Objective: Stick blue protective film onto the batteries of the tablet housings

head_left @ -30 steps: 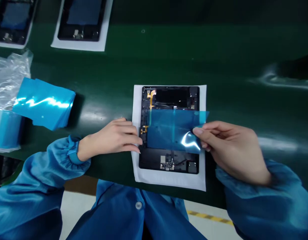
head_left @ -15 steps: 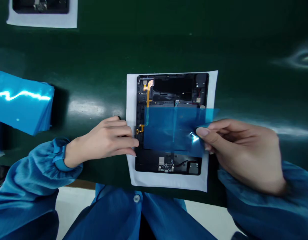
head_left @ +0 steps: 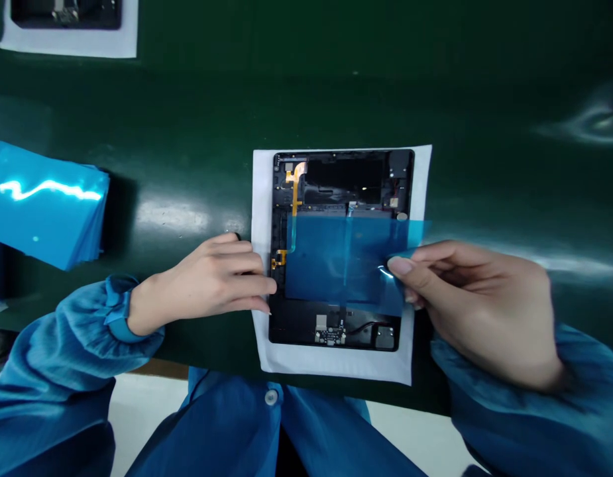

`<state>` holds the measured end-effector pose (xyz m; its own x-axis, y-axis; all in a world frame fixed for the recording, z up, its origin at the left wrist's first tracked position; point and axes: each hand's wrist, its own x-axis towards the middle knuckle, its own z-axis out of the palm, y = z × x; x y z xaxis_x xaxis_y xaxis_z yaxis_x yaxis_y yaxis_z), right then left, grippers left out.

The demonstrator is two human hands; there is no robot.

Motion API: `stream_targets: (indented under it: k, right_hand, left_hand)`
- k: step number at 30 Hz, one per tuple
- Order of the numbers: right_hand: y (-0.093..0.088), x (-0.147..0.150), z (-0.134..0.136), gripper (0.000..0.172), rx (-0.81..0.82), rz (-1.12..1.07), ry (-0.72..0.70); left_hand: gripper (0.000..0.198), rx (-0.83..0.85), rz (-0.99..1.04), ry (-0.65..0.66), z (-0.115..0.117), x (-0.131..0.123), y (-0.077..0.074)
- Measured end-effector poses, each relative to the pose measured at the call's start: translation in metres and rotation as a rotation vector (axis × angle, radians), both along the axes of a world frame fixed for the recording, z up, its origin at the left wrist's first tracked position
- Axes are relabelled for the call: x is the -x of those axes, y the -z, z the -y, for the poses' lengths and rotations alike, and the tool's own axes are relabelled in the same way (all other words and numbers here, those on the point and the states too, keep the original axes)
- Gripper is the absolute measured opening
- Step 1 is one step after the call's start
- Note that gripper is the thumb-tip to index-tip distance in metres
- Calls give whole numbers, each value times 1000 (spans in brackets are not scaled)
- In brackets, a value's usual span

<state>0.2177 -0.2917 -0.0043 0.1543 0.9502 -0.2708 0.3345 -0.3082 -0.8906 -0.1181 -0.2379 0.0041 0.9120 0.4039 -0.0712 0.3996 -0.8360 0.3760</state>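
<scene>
An opened black tablet body point(head_left: 342, 179) lies on a white sheet point(head_left: 336, 364) on the green belt point(head_left: 336, 86). A translucent blue film point(head_left: 336, 262) covers its middle. My right hand point(head_left: 478, 308) pinches the film's right edge between thumb and fingers, slightly lifted there. My left hand point(head_left: 211, 281) rests flat at the tablet's left side, fingertips touching the white sheet and the tablet's edge. An orange flex cable point(head_left: 292, 192) runs down the tablet's left inside.
A stack of blue films point(head_left: 42, 202) sits at the left on the belt. Another tablet body on a white sheet point(head_left: 70, 33) lies at the far left top. The belt's near edge runs just below the white sheet.
The view has shifted, so the stack and far tablets slid left and up. My right hand has lowered the film slightly over the tablet; my left hand has stayed at the tablet's left edge.
</scene>
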Motion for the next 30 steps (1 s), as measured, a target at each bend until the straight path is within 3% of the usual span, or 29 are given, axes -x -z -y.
stream_targets:
  k: [3,10,25,30]
  right_hand:
    - [-2,1,-2,27,9,19,-16]
    - [-2,0,0,33,59,57,1]
    - [-8,6,-8,44,73,41,-1]
    - [-12,7,-9,48,99,9,9]
  left_hand:
    - [28,14,-135,12,0,-1,-3]
    - [27,32,-181,14,0,-2,-6]
    - [38,4,-63,26,0,1,1]
    - [28,-32,-102,31,-1,0,-4]
